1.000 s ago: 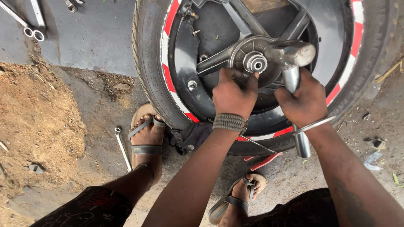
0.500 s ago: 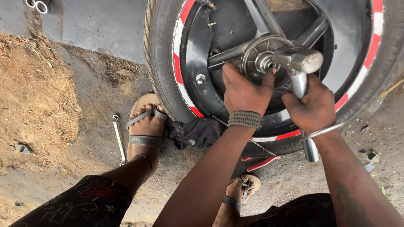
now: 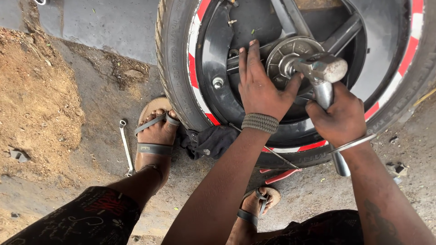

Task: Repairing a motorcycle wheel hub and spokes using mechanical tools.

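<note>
Head view shows the right hand (image 3: 338,119) closed around the grey metal hammer (image 3: 323,77), whose head rests against the round silver hub (image 3: 290,56) at the wheel's centre. The left hand (image 3: 260,86) lies flat and open on the black motorcycle wheel with red and white rim stripes (image 3: 213,59), beside the hub. A dark cloth (image 3: 211,141) lies under the tyre. A silver spanner (image 3: 126,146) lies on the ground near the left sandalled foot (image 3: 155,136).
</note>
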